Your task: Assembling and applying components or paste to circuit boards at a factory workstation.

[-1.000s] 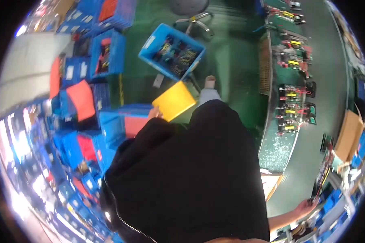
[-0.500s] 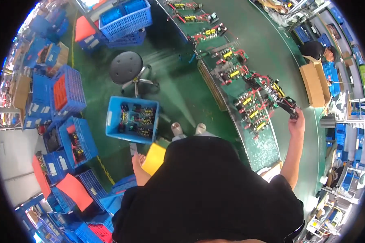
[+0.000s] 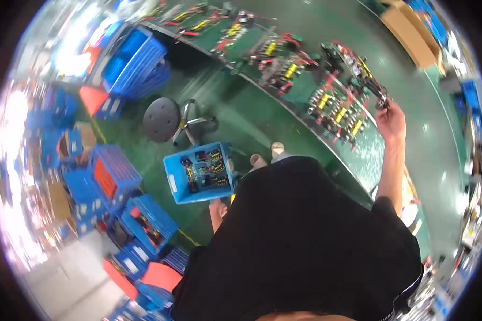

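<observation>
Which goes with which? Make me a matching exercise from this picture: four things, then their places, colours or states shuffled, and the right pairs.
Things
1. stool
2. light blue bin beside the stool
3. large cardboard box
4. right grip

Descriptions
A. brown, in the picture's upper right
B. at the end of a wired board assembly
C. dark and round on top
D. contains circuit boards

Right pairs: 1-C, 2-D, 3-A, 4-B

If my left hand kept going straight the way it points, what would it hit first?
Probably the near side of the blue bin of circuit boards; depth is unclear, so the left hand might instead pass above or below its rim.
</observation>
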